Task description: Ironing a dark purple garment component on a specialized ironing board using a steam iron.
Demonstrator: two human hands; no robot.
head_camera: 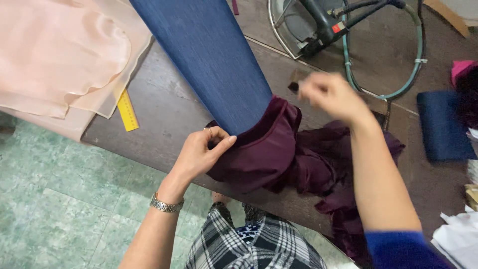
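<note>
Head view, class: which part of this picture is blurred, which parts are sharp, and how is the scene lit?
Head view: the right hand is smeared by motion blur; the left hand, pinching the maroon fabric beside the blue board, is sharp; lighting is soft and even, without harsh shadows or glare.

Left hand [201, 149] pinching the edge of a dark maroon velvet garment [279, 154] against a long blue padded board [209, 60] on the dark wooden tabletop [164, 114]. Right hand [328, 94] blurred, raised above the maroon cloth, fingers curled. Pale peach sheer fabric [55, 55] and yellow ruler [127, 110] at left.
</note>
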